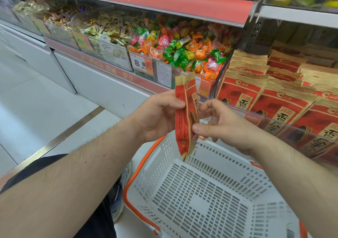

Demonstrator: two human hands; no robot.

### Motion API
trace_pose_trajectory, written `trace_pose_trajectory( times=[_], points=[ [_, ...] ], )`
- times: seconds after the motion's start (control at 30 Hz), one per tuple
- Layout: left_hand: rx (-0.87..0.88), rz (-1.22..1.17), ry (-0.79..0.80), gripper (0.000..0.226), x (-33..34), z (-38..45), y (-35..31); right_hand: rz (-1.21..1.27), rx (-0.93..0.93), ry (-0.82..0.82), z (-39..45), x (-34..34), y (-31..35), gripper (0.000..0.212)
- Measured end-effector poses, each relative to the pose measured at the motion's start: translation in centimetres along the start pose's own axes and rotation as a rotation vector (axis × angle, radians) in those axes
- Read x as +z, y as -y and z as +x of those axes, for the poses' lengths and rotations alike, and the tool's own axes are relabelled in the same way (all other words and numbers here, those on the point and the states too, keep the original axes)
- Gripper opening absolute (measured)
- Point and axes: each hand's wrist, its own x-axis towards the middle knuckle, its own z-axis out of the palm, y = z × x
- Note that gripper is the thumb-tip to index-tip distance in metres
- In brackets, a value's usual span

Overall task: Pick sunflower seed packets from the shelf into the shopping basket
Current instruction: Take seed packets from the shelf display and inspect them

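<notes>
- Supermarket aisle, white tiled floor (36,98) with a metal strip running across it, and shelving packed with snacks along the far side.
- Up on the middle shelf, clear bins of wrapped sweets (186,52) in green, orange and pink, with a price tag (140,63) showing a big 8 on the front.
- To the right, the lower shelf (274,126) holds rows of red and gold sunflower seed packets (285,105) standing upright behind a clear front lip, stacked several deep.
- Centre of the view: two packets (185,116) held edge-on and upright, pressed together, their bottom corners hanging just above the rim of the basket.
- Left hand (157,116) grips the packets from the left side, fingers curled round their edge, thumb side toward the camera.
- Right hand (221,126) is on the other side, thumb and fingers pinching the packets low down, the other fingers curled loosely behind.
- White shopping basket (201,197) with orange trim and handles sits on the floor directly below the hands; its slotted bottom shows bare plastic all the way across.
- Both bare forearms reach in from the bottom corners, and a dark trouser leg and a grey shoe (118,197) show just left of the basket.
</notes>
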Motion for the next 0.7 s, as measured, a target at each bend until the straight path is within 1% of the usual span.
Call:
trace_pose_trajectory(
  times=[0.03, 0.07, 0.1, 0.13, 0.17, 0.23, 0.3, 0.37, 0.47, 0.5, 0.6, 0.63, 0.7],
  points=[
    [-0.002, -0.02, 0.029, 0.089, 0.0, 0.0, 0.1, 0.014, 0.02, 0.01, 0.0, 0.1, 0.0, 0.078],
    [-0.003, -0.038, 0.045, 0.094, 0.0, 0.0, 0.2, 0.044, 0.03, 0.023, 0.0, 0.3, 0.0, 0.085],
    [0.005, -0.05, 0.045, 0.089, 0.2, 0.1, 0.2, 0.088, 0.027, 0.027, -0.1, 0.5, 0.0, 0.087],
    [0.016, -0.052, 0.027, 0.075, 0.3, 0.1, 0.1, 0.13, 0.015, 0.011, -0.2, 0.8, 0.1, 0.083],
    [0.022, -0.032, -0.002, 0.06, 0.4, 0.2, 0.0, 0.146, 0.003, -0.027, -0.2, 1.1, 0.1, 0.073],
    [0.037, 0.062, -0.07, 0.047, 0.4, 0.1, -0.2, 0.098, 0.014, -0.136, 0.0, 1.4, -0.1, 0.052],
    [0.062, 0.155, -0.131, 0.038, 0.2, 0.2, -0.2, 0.022, 0.053, -0.211, 0.4, 1.5, -0.6, 0.045],
    [0.12, 0.242, -0.192, 0.021, 0.3, 0.2, -0.1, -0.052, 0.06, -0.26, 0.6, 1.6, -1.0, 0.041],
    [0.203, 0.387, -0.249, 0.022, 0.1, 0.4, 0.3, -0.094, 0.012, -0.288, 0.4, 1.4, -0.7, 0.029],
    [0.223, 0.425, -0.239, 0.022, 0.0, 0.3, 0.3, -0.051, -0.014, -0.294, 0.3, 1.3, -0.5, 0.024],
    [0.314, 0.562, -0.155, 0.026, -0.9, 0.0, -0.1, 0.216, -0.086, -0.3, 0.1, 0.9, 0.2, 0.013],
    [0.345, 0.623, -0.13, 0.027, -1.2, -0.2, -0.4, 0.275, -0.107, -0.297, 0.1, 0.8, 0.4, 0.014],
    [0.387, 0.747, -0.083, 0.029, -1.7, -0.4, -0.9, 0.312, -0.148, -0.287, 0.1, 0.8, 0.3, 0.018]
  ],
)
